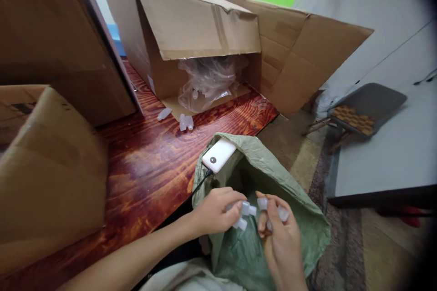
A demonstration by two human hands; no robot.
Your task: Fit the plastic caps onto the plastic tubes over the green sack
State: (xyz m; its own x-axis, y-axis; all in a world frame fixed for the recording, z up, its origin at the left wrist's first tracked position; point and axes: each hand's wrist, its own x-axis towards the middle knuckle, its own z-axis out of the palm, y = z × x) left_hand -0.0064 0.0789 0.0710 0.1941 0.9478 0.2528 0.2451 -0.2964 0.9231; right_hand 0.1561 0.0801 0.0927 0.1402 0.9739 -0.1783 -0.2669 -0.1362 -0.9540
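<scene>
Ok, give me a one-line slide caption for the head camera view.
Left hand and right hand hold small plastic bottles over a green sack beside a wooden table.

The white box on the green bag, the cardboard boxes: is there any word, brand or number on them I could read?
None can be read.
White device on the green bag: a small round dark mark, too small to make out.
Open cardboard box: plain flaps and tape, no print visible.
Small translucent plastic pieces in the left hand and right hand: no markings visible.
</scene>
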